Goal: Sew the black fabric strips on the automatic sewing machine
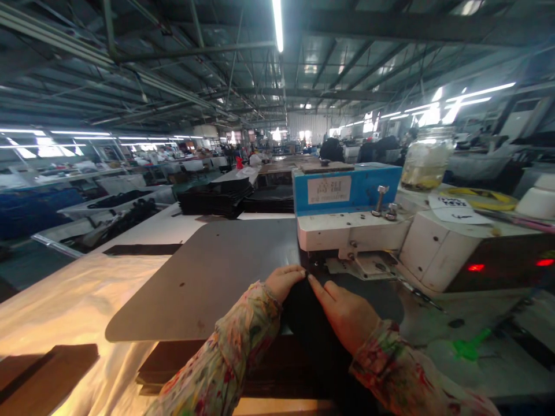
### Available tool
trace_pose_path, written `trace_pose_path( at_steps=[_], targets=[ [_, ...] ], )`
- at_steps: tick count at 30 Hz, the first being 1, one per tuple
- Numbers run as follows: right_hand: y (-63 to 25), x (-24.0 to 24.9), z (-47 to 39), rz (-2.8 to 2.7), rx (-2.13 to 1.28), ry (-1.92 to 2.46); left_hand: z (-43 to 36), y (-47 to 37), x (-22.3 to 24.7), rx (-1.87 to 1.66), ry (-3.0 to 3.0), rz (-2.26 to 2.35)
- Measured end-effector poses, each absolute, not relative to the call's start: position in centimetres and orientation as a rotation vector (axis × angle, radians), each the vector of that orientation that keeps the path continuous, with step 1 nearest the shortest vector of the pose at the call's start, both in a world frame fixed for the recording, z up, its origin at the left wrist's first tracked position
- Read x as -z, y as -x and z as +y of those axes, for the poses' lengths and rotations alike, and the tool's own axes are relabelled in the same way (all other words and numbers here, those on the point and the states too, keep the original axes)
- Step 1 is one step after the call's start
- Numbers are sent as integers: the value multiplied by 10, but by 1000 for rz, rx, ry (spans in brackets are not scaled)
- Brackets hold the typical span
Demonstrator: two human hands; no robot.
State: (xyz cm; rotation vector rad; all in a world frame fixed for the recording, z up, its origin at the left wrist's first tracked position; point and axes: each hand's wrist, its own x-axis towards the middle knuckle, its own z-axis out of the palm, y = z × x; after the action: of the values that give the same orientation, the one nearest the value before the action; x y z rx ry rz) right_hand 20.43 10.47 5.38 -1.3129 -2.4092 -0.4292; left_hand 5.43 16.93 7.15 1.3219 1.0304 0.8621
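Note:
A long black fabric piece runs from the sewing machine down toward my lap. My left hand is closed at its upper left edge, fingertips pressed together close to the machine's front. On the right edge lies my right hand, index finger pointing forward, the other fingers curled against the cloth. Both sets of fingertips nearly meet at the fabric's far end, just short of the machine head. Under the left forearm is a smooth grey metal plate. The underside of the fabric and the thumbs are partly hidden.
Stacks of black pieces stand behind the plate. Brown-black pieces are stacked below it, with others at the left. A glass jar, yellow coil and control box with red lights are right.

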Motion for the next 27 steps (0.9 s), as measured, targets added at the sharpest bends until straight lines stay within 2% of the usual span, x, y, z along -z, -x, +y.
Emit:
trace_pose_path(
  at_steps=[6, 14, 20, 27],
  targets=[
    [-202, -62, 102, -2476, 385, 1422, 167, -58, -68, -804, -1479, 1124],
    [-211, -73, 125, -2332, -157, 1626, 172, -69, -63, -788, -2439, 1479],
    [-217, -68, 151, -2204, -349, 1584, 159, -62, -63, -714, -2690, 1373],
    [-220, -61, 168, -2203, -379, 1537, 149, -62, -65, -601, -2676, 1555]
  ],
)
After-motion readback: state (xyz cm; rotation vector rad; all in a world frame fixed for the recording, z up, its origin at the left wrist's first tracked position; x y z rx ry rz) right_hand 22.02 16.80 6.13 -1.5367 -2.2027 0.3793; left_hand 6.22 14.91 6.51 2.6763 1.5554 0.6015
